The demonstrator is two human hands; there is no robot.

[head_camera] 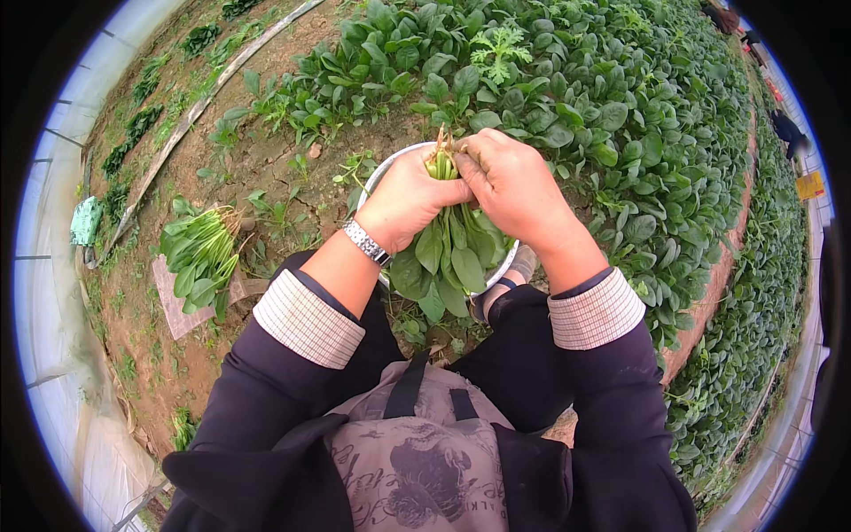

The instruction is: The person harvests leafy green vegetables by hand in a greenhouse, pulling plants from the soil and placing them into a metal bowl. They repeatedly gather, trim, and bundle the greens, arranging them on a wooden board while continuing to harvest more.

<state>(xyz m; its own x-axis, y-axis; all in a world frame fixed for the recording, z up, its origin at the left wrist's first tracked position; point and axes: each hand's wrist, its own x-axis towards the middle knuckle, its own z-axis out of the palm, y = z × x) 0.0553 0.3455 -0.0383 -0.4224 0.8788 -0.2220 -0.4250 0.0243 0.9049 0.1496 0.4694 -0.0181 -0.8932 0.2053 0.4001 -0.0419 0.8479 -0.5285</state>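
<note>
My left hand [415, 199], with a metal-band watch [367, 243] on its wrist, is closed around a bunch of spinach [452, 256]. The roots point up and away from me, and the leaves hang down toward me. At the root end, the fingers of my right hand [502, 176] are bent against the stems; whether they pinch a root or stem is hidden. Below both hands is a round basin with a white rim [392, 158], mostly covered by the hands and leaves.
To the left, a heap of cut spinach [199, 256] lies partly on a pale sheet [176, 299]. Dense spinach plants [638, 153] grow ahead and to the right. A long pale strip [193, 116] crosses the soil. Another person [789, 132] is at the far right edge.
</note>
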